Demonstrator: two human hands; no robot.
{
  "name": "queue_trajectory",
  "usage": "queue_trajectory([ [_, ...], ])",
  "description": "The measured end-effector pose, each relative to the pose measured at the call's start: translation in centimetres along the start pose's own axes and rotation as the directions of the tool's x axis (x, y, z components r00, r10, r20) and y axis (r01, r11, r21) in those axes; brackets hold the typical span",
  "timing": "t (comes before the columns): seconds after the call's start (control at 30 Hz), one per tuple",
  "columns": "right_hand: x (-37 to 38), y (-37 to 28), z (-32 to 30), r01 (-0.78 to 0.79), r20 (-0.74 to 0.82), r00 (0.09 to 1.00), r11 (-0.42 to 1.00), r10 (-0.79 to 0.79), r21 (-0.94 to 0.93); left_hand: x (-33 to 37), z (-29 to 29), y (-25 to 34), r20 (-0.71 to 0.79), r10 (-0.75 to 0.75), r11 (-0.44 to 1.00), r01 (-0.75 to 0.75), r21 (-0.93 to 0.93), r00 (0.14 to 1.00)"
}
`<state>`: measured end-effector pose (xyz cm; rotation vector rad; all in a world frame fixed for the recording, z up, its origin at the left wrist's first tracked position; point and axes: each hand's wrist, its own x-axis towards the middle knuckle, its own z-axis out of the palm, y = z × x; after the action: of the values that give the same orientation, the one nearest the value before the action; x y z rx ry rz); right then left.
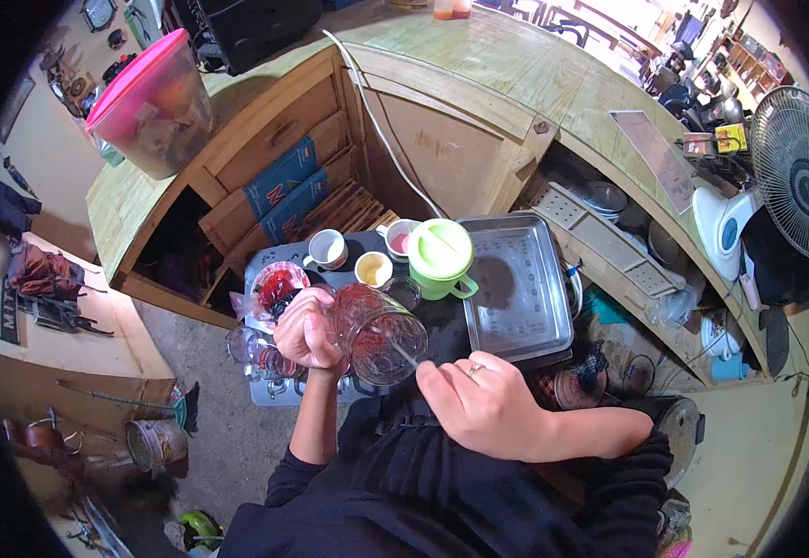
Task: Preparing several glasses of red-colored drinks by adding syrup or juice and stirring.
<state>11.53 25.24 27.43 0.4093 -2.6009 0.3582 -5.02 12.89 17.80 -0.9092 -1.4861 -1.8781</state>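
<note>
A clear glass jug (384, 342) is tilted with its wide mouth toward me. My left hand (306, 331) is closed at its side; the part it grips is hidden behind my fingers. My right hand (481, 402), with a ring on one finger, pinches a thin metallic rod (405, 353) like a spoon handle, whose other end reaches into the jug. Beyond them stand a lidded light-green pitcher (440, 253), a white mug (327, 249), a cup with pink inside (399, 238) and a cup with yellowish inside (373, 270). A red-patterned bowl (279, 284) sits beyond my left hand.
On the right of the small table lies a rectangular metal tray (518, 288). Several glass mugs (270, 358) stand near my left wrist. A wooden counter (479, 70) curves around the far side, bearing a pink-lidded container (158, 112) and a fan (800, 177). A white cable (386, 130) hangs down.
</note>
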Motion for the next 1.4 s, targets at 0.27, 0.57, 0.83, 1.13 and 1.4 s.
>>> queue_trajectory([
  [0.27, 0.7, 0.5, 2.1, 0.118, 0.012, 0.993, 0.96, -0.119, -0.254, 0.6, 0.5, 0.7, 0.046, 0.016, 0.999, -0.015, -0.032, 0.999],
  [0.57, 0.9, 0.7, 1.8, 0.097, -0.001, 0.995, 0.969, -0.1, -0.225, 0.4, 0.1, 0.3, 0.03, -0.001, 0.998, 0.003, -0.062, 1.0],
  [0.83, 0.7, 0.7, 2.3, 0.101, 0.028, 0.995, 0.964, -0.098, -0.246, 0.6, 0.2, 0.1, 0.057, 0.014, 0.998, -0.01, -0.057, 0.998],
  [1.13, 0.9, 0.2, -0.6, 0.051, 0.06, 0.997, 0.995, -0.046, -0.086, 0.5, -0.1, 0.2, 0.044, 0.011, 1.0, -0.011, -0.015, 0.999],
  [1.4, 0.6, 0.9, 1.2, 0.093, 0.067, 0.994, 0.988, -0.085, -0.127, 0.7, 0.0, 0.3, 0.068, 0.038, 0.999, -0.035, -0.032, 0.997],
])
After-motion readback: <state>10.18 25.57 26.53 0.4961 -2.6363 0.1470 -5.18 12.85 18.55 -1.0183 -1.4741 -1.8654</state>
